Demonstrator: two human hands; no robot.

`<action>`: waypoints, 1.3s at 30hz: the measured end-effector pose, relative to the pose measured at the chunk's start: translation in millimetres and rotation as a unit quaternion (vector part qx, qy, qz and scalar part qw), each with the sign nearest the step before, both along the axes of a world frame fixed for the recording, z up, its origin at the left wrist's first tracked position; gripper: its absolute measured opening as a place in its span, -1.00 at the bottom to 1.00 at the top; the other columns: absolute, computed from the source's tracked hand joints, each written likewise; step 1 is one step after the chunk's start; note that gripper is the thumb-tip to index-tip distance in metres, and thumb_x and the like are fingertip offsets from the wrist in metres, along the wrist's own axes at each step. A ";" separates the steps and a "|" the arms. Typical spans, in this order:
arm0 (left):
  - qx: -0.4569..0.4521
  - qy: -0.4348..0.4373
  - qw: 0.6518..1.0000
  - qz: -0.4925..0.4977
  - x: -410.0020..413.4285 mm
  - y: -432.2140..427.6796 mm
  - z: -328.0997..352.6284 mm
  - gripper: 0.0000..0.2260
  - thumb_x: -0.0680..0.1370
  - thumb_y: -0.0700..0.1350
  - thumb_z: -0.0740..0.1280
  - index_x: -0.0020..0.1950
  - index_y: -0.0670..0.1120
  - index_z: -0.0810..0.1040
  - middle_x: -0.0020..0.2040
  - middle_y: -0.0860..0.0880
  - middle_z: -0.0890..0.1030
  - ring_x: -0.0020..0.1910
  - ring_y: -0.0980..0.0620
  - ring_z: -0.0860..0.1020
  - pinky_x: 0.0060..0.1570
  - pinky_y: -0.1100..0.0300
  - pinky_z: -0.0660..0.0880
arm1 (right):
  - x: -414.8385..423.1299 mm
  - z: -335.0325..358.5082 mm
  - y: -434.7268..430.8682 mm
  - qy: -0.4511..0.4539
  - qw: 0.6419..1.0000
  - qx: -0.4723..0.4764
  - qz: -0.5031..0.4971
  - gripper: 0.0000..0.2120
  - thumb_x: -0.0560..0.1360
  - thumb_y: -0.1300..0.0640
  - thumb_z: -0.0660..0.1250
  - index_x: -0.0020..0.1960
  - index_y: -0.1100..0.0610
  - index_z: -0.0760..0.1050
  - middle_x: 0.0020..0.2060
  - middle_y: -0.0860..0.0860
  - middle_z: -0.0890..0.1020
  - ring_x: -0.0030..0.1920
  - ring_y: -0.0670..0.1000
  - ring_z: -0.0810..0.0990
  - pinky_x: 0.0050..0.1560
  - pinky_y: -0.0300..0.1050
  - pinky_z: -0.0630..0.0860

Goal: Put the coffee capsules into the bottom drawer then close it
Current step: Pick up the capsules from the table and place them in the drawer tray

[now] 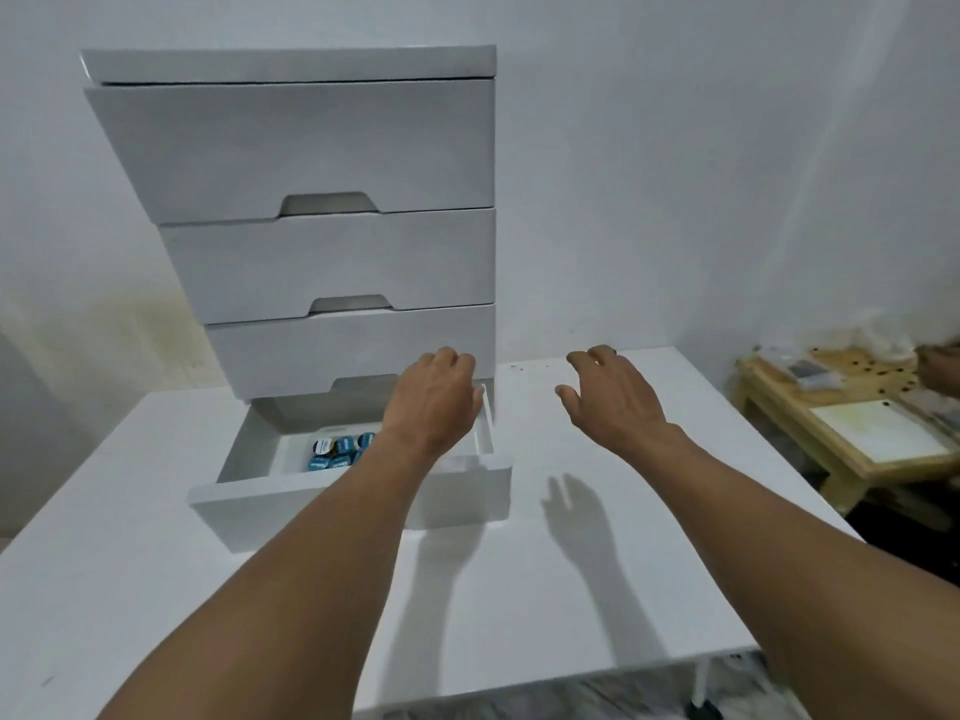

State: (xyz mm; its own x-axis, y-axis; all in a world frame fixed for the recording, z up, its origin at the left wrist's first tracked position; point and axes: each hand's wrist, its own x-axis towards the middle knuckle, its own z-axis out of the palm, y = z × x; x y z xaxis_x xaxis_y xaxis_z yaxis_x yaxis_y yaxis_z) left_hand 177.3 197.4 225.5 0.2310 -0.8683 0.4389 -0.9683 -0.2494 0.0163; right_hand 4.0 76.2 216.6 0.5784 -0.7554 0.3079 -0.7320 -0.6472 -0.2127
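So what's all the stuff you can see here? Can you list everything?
drawer unit: one, white, on the table against the wall
upper drawers: three, white, closed, stacked above the bottom one
bottom drawer: one, white, pulled open toward the camera
coffee capsules: several, blue, inside the bottom drawer, some hidden by the arm
table: one, white, under the drawer unit
wooden side table: one, light wood, far right, lower down
sheet: one, pale, lying on the wooden side table
left hand: one, above the back right of the open drawer, fingers curled down
right hand: one, above the table right of the drawer, fingers relaxed, holding nothing
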 end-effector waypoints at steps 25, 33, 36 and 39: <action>0.084 0.070 0.993 0.051 -158.9 -277.7 -60.3 -0.74 0.60 -0.04 0.17 0.18 -0.18 0.45 0.12 -0.15 0.50 0.07 -0.18 0.50 -0.07 0.00 0.47 | -165.3 -47.5 -281.9 0.023 0.996 0.081 0.026 -0.60 0.58 0.05 0.20 0.39 0.12 0.34 0.27 0.10 0.44 0.21 0.15 0.48 0.08 -0.05 0.42; 0.118 0.081 0.988 0.049 -120.3 -357.3 -88.5 -0.74 0.60 -0.08 0.18 0.22 -0.19 0.44 0.15 -0.17 0.49 0.08 -0.19 0.48 -0.01 -0.03 0.47 | -130.6 -85.7 -356.6 0.025 0.991 0.124 0.037 -0.62 0.57 0.08 0.21 0.37 0.13 0.36 0.25 0.12 0.46 0.20 0.17 0.49 0.12 0.01 0.46; 0.129 0.096 0.986 0.041 -99.9 -394.8 -102.1 -0.74 0.61 -0.08 0.18 0.22 -0.19 0.44 0.16 -0.18 0.48 0.08 -0.19 0.48 -0.04 -0.01 0.47 | -108.7 -102.4 -386.4 0.035 0.990 0.134 0.035 -0.65 0.57 0.08 0.21 0.34 0.13 0.38 0.22 0.12 0.48 0.16 0.17 0.50 0.10 0.04 0.49; 0.142 0.116 0.982 0.035 -75.3 -432.8 -119.9 -0.73 0.60 -0.08 0.18 0.23 -0.19 0.44 0.16 -0.17 0.48 0.09 -0.18 0.48 -0.05 0.00 0.45 | -84.6 -121.4 -414.8 0.051 0.986 0.153 0.032 -0.65 0.57 0.08 0.20 0.33 0.12 0.38 0.21 0.11 0.48 0.15 0.16 0.50 0.10 0.05 0.49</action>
